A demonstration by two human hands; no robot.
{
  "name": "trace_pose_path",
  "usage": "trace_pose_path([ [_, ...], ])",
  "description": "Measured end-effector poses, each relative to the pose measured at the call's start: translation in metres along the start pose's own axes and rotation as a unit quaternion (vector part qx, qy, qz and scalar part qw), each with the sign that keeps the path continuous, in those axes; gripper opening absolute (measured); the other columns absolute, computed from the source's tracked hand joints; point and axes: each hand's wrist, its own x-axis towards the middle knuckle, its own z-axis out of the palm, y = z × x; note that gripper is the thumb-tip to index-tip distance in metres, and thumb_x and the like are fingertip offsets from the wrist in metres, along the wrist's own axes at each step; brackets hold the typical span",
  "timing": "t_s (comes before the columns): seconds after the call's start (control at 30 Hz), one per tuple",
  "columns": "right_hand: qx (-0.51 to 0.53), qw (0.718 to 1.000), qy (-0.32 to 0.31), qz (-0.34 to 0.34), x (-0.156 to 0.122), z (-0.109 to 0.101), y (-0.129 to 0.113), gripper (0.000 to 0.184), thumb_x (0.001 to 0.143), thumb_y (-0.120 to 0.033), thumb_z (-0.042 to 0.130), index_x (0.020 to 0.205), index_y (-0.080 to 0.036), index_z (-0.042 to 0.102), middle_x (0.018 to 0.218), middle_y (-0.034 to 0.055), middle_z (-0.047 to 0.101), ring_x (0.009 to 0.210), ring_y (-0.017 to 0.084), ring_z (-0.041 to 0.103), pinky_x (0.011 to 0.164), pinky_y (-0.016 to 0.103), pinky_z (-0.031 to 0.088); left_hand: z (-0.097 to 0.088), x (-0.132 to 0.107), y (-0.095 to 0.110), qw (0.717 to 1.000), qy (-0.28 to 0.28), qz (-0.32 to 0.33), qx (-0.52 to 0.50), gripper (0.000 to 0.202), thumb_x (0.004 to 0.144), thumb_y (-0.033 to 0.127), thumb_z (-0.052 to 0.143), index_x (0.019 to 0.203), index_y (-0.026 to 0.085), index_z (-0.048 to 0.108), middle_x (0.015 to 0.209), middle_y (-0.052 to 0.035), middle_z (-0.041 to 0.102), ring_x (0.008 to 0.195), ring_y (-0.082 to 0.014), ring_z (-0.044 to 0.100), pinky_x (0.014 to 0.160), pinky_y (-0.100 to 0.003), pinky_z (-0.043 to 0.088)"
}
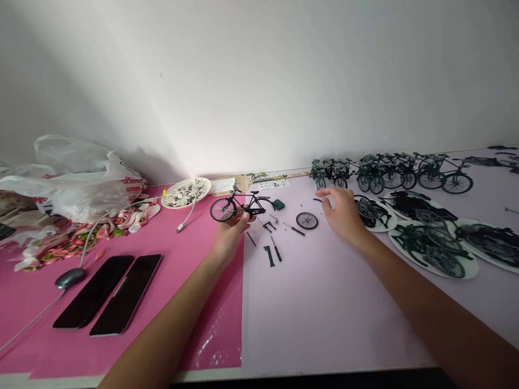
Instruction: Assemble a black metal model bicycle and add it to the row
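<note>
A small black model bicycle (243, 204) stands upright in my left hand (232, 232), which grips it low near the pedals. Its spoked front wheel points left; at the rear only a curved mudguard shows, with no wheel under it. My right hand (340, 210) hovers over the white sheet, thumb and forefinger apart, beside a short dark curved strip (317, 200). Between the hands lie a loose spoked wheel (307, 220), a screwdriver (294, 229), a second screwdriver (276, 249), a green piece (269, 256) and a dark forked part (269, 226).
Finished-looking model bicycles (389, 170) stand along the wall. Plates of parts (472, 267) lie at right. On the pink cover sit two phones (125, 297), a computer mouse (70, 278), a cable (186, 219), a plate of pale bits (164, 202), and white plastic bags (81, 183).
</note>
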Motion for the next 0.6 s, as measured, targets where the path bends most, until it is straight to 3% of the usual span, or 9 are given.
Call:
trace_pose_path([
  [0.1, -0.024, 0.997, -0.071, 0.026, -0.001, 0.001, 0.010, 0.021, 0.091, -0.036, 0.062, 0.105, -0.024, 0.072, 0.101, 0.0095, 0.074, 0.114, 0.036, 0.054, 0.099, 0.053, 0.044, 0.000, 0.000, -0.001, 1.000, 0.000, -0.007, -0.001, 0.063, 0.063, 0.060, 0.091, 0.106, 0.020, 0.069, 0.117, -0.0110, 0.073, 0.105, -0.0278, 0.072, 0.084, -0.035, 0.049],
  [0.23, -0.037, 0.985, -0.164, 0.032, -0.012, 0.007, 0.011, 0.046, 0.083, -0.055, 0.075, 0.117, -0.026, 0.070, 0.102, 0.0082, 0.072, 0.117, 0.035, 0.053, 0.093, 0.048, 0.046, 0.001, -0.002, -0.001, 1.000, 0.001, -0.004, 0.004, 0.063, 0.065, 0.059, 0.090, 0.110, 0.021, 0.069, 0.119, -0.0120, 0.073, 0.106, -0.0291, 0.073, 0.084, -0.035, 0.050],
  [0.33, -0.025, 0.980, -0.198, 0.026, -0.016, 0.010, 0.010, 0.047, 0.082, -0.053, 0.077, 0.120, -0.027, 0.070, 0.104, 0.0076, 0.071, 0.118, 0.035, 0.052, 0.092, 0.047, 0.047, 0.002, -0.002, -0.001, 1.000, 0.002, -0.005, 0.009, 0.063, 0.065, 0.058, 0.090, 0.111, 0.021, 0.070, 0.122, -0.0128, 0.073, 0.107, -0.0296, 0.073, 0.084, -0.035, 0.050],
  [0.47, 0.014, 0.979, -0.197, 0.041, -0.014, 0.009, 0.006, 0.047, 0.077, -0.047, 0.082, 0.117, -0.027, 0.071, 0.105, 0.0072, 0.068, 0.116, 0.034, 0.054, 0.091, 0.047, 0.049, 0.001, -0.002, -0.002, 1.000, -0.004, -0.003, 0.020, 0.068, 0.063, 0.060, 0.091, 0.114, 0.020, 0.070, 0.124, -0.0144, 0.072, 0.108, -0.0307, 0.073, 0.083, -0.036, 0.050],
  [0.6, 0.075, 0.977, -0.183, 0.078, -0.011, 0.007, -0.002, 0.033, 0.081, -0.043, 0.077, 0.110, -0.027, 0.075, 0.111, 0.0076, 0.067, 0.096, 0.026, 0.062, 0.083, 0.041, 0.052, 0.001, -0.002, -0.002, 1.000, -0.002, 0.002, 0.026, 0.067, 0.063, 0.060, 0.091, 0.113, 0.020, 0.071, 0.121, -0.0142, 0.074, 0.106, -0.0310, 0.073, 0.083, -0.036, 0.050],
])
